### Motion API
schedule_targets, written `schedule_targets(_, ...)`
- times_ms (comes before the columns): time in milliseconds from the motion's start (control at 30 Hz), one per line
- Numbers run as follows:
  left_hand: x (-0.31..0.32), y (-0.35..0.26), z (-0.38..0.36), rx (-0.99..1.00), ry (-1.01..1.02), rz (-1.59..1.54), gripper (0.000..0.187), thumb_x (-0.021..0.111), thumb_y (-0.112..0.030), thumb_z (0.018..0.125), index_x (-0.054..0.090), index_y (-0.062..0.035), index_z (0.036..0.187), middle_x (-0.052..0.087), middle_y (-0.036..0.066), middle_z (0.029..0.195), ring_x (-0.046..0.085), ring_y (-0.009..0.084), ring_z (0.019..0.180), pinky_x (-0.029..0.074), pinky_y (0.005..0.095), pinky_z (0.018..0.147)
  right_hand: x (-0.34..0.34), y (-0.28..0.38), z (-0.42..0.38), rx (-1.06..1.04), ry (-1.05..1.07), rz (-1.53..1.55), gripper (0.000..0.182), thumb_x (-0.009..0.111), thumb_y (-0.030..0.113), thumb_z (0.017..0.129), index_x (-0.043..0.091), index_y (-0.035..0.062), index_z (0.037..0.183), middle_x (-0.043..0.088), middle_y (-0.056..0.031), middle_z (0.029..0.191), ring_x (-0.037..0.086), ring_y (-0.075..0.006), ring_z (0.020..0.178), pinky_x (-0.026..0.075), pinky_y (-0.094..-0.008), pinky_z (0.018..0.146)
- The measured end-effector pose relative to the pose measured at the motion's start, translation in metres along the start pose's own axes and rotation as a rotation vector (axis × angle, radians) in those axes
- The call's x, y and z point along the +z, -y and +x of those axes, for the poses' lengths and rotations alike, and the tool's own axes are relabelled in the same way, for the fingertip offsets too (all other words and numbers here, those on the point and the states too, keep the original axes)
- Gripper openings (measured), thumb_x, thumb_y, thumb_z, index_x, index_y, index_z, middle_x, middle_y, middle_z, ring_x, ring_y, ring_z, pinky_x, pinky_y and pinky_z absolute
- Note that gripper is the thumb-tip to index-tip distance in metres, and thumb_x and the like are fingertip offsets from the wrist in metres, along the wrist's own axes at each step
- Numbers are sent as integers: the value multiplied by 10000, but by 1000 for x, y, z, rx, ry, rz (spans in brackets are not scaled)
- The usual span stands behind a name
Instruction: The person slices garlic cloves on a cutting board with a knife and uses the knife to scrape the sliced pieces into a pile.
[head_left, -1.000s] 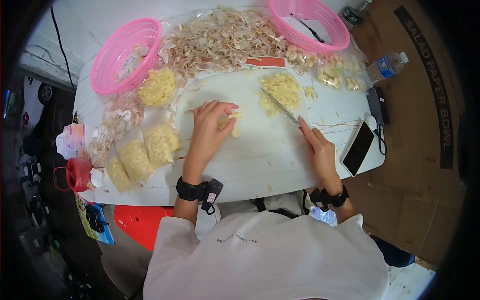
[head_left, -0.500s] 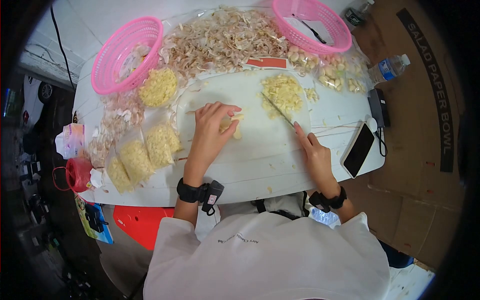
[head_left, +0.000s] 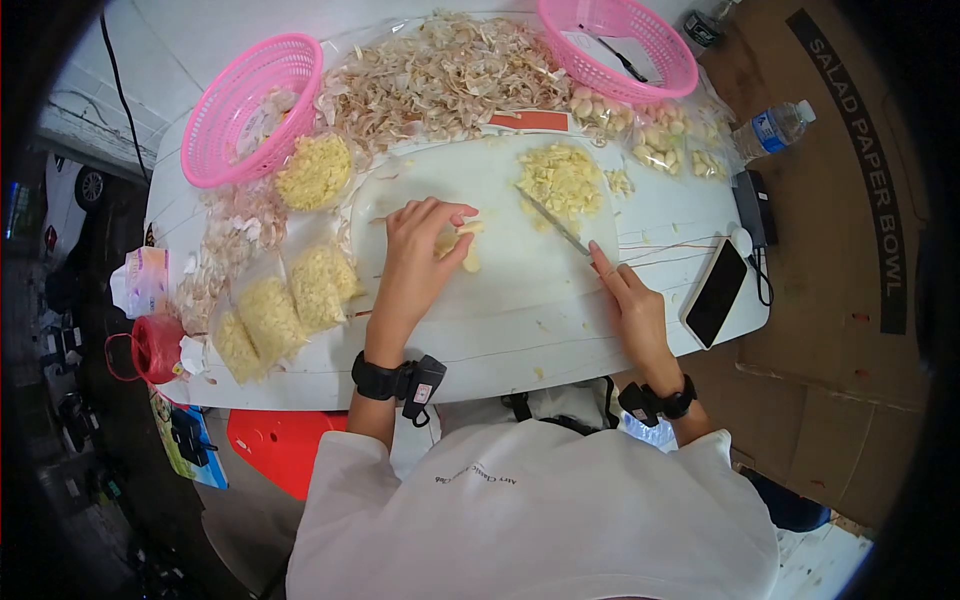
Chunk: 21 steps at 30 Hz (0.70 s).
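My left hand (head_left: 418, 248) is over the left-middle of the white cutting board (head_left: 500, 285). Its fingers are bent, and a peeled garlic clove (head_left: 468, 228) sits between the thumb and fingertips. Another pale garlic piece (head_left: 472, 261) lies on the board just below the thumb. My right hand (head_left: 632, 308) is closed around the handle of a knife (head_left: 553, 220), its index finger stretched along it. The blade points up and left, its tip by the lower left side of a heap of chopped garlic (head_left: 560, 180) on the board.
Garlic skins (head_left: 440, 75) are piled behind the board, between two pink baskets (head_left: 200, 150) (head_left: 690, 75). Bags of chopped garlic (head_left: 270, 315) and a filled tub (head_left: 315, 172) stand left. Bagged whole cloves (head_left: 660, 145), a bottle (head_left: 775, 130) and a phone (head_left: 716, 296) are on the right.
The view has shifted very slightly. My left hand has moved a little at the fingertips around the garlic clove; the knife stays almost in place beside the heap.
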<state>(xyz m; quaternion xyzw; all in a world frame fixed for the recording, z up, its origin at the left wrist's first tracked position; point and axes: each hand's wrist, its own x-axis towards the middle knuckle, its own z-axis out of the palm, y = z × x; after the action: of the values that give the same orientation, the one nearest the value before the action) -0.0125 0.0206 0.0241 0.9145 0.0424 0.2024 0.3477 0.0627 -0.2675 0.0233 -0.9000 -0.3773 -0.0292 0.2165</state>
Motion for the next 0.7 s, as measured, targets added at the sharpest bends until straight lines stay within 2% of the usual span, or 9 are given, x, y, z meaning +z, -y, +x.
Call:
schedule_targets(133,-2,-1,0,-14,3,1,251,726,-59,796,677,-101,1038,648,30,948,605,204,931,370,365,942,6,-4,-1,-71,55,-135,754,592,-47,776,476,212,1475,529,-92,786,584,-246,591,495,-371,519)
schedule_targets(367,0,1,0,-12,21,-11,245,722,-60,800,682,-100,1038,649,33,953,603,206,929,371,360,942,5,-10,2,-76,70,-101,773,580,-63,767,468,212,1480,533,-96,799,579,-262,580,500,-376,518)
schedule_targets(533,1,4,0,-18,10,-5,242,717,-63,797,684,-98,1034,645,34,944,605,209,930,370,364,946,5,-5,0,-73,-21,-27,777,600,-64,767,465,209,1483,517,-91,780,564,-261,570,497,-367,511)
schedule_targets(700,1,2,1,-25,25,-7,245,713,-64,796,683,-95,1036,638,37,932,602,214,934,367,367,948,7,0,-4,-76,29,-79,783,607,-61,768,460,212,1487,511,-83,775,559,-247,559,494,-360,501)
